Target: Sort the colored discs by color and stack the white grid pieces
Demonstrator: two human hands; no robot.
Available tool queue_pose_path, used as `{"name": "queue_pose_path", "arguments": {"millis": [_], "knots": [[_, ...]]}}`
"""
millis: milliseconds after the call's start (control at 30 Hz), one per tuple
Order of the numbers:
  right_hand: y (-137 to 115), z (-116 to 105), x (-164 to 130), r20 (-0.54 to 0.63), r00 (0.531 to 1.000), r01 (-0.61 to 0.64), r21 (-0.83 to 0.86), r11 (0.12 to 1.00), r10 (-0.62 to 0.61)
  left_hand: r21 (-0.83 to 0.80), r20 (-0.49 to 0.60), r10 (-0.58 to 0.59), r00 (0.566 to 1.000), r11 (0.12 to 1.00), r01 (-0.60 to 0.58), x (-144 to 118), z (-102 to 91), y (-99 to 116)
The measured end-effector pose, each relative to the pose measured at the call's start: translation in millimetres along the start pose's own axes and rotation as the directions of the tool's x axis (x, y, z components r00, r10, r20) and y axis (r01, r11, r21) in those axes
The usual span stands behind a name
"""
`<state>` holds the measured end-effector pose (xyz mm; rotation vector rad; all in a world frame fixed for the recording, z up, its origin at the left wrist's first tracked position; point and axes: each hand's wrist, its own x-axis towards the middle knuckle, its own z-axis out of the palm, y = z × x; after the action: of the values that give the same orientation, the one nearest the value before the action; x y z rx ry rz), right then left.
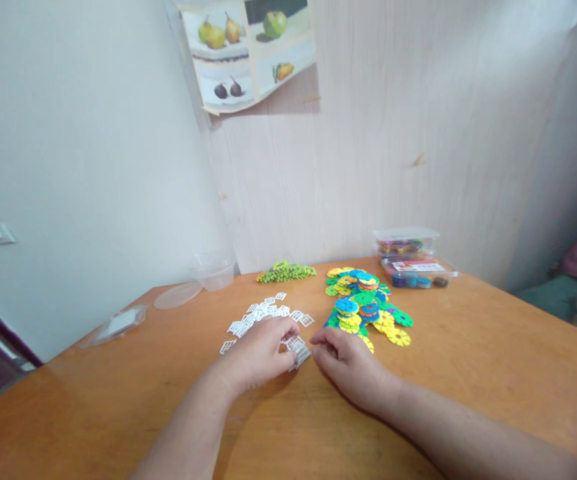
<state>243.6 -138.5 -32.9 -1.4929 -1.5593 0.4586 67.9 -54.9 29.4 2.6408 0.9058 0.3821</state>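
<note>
While we've got both hands down on the surface, the work looks barely begun. Our left hand has its grip closed on a small bundle of white lattice pieces, thumb and fingers pinching it at the right edge of the hand. Our right hand sits just beside that bundle, fingertips curled toward it, touching or nearly so; can't tell if its grip is actually clamped on anything.

Judging progress: only a few white pieces seem joined, i.e. the bit in the left grip. Most still lie loose in the scattered white pile just beyond the left hand. Beyond the right hand, the colourful snowflake discs sit in an untouched heap, w/ the green bits farther out, also untouched. Past those, at the wall, two stacked plastic boxes hold more parts. An empty clear tub and its lid rest well beyond the left hand.

So approx. everything is left to do.
</note>
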Motion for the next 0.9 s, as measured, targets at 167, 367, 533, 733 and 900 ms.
{"name": "queue_pose_path", "arguments": {"millis": [167, 367, 533, 733, 900], "knots": [[-0.2, 0.8, 0.4, -0.009, 1.0, 0.001, 0.0, 1.0, -0.001, 0.026, 0.004, 0.015, 1.0, 1.0, -0.015, 0.4, 2.0, -3.4], [-1.1, 0.0, 0.3, -0.004, 1.0, -0.012, -0.005, 1.0, 0.012, 0.062, 0.018, -0.028, 0.999, 0.998, 0.027, 0.0, 1.5, -1.4], [-0.9, -0.5, 0.1, -0.002, 1.0, -0.015, -0.003, 1.0, 0.015, 0.072, -0.067, -0.076, 0.995, 0.994, 0.081, -0.8, -6.8, -13.4], [-3.8, -1.4, 0.5, 0.001, 1.0, -0.011, -0.012, 1.0, 0.011, 0.07, -0.219, -0.233, 0.948, 0.965, 0.254, 5.5, -11.7, -58.5], [-6.1, -2.0, 0.4, 0.003, 0.999, -0.032, -0.006, 0.999, 0.032, 0.179, -0.191, -0.239, 0.952, 0.945, 0.273, 9.0, -3.5, -76.3]]}}
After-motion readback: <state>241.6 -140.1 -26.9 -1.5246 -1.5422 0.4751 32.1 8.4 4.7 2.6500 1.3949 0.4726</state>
